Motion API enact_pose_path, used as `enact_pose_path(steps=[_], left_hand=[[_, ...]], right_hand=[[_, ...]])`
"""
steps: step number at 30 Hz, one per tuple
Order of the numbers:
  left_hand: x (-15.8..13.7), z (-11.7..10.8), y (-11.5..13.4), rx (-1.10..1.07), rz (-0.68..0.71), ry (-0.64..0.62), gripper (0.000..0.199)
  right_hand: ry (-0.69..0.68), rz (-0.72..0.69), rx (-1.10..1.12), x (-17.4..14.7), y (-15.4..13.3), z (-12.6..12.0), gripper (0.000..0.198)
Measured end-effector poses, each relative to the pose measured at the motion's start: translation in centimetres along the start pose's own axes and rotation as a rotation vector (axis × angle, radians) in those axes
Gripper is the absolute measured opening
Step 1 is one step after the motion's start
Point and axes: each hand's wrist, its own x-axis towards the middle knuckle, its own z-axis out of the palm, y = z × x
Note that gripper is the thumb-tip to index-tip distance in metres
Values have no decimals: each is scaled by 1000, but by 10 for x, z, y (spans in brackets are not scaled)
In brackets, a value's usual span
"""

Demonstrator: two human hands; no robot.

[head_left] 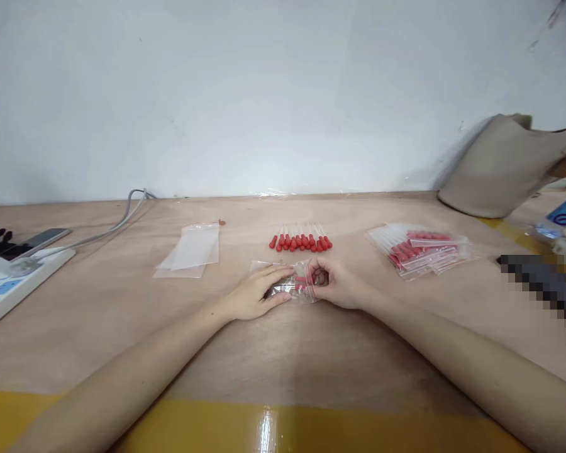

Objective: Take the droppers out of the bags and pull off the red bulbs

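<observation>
A clear zip bag (pixel 283 288) lies on the table in front of me, with glass droppers inside it. Their red rubber bulbs (pixel 300 284) are near the bag's right end. My left hand (pixel 259 292) rests over the left part of the bag, fingers stretched out and thumb apart. At the bag's right end, my right hand (pixel 332 283) has its thumb and fingers closed on the edge, close to the bulbs. Just beyond the hands, several loose droppers (pixel 302 241) lie side by side, bulbs toward me.
Flat zip bags (pixel 193 248) lie to the left, and a pile of filled bags (pixel 417 248) to the right. A power strip (pixel 26 283) with a grey cable (pixel 122 220) is far left. A beige container (pixel 493 167) stands at the back right, before the wall (pixel 283 94).
</observation>
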Motion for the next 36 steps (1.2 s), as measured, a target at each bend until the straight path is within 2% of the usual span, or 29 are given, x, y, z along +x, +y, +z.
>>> enact_pose_path(steps=[7,10,14,16,18,22,25,26,28,30,33,36], left_hand=[[0,2,5,-5,-60,-7,46],[0,2,5,29,-86,-16,49],[-1,2,5,97,-118,-59,52],[-2,1,5,125,-114,-86,51],[-3,0,6,156,-114,-106,48],[0,-5,10,199,-118,-113,41],[7,-6,13,200,-107,-30,30],[10,-6,13,184,-98,18,27],[14,-3,13,125,-54,98,24],[17,1,12,59,23,111,25],[17,5,10,-12,106,41,31],[16,6,9,-14,79,-25,42]], right_hand=[[-41,46,201,0,-5,-13,26],[-92,62,272,1,-7,-28,27],[-70,110,287,2,-10,-60,32],[-5,160,239,2,-14,-82,34],[101,151,209,1,-19,-103,33],[414,-29,86,1,-19,-128,25],[642,-197,-176,5,-4,-120,20],[658,-233,-300,6,3,-115,19],[607,-297,-549,9,18,-101,19],[516,-355,-686,11,33,-89,22],[375,-366,-774,14,49,-76,28],[279,-347,-782,16,54,-70,31]])
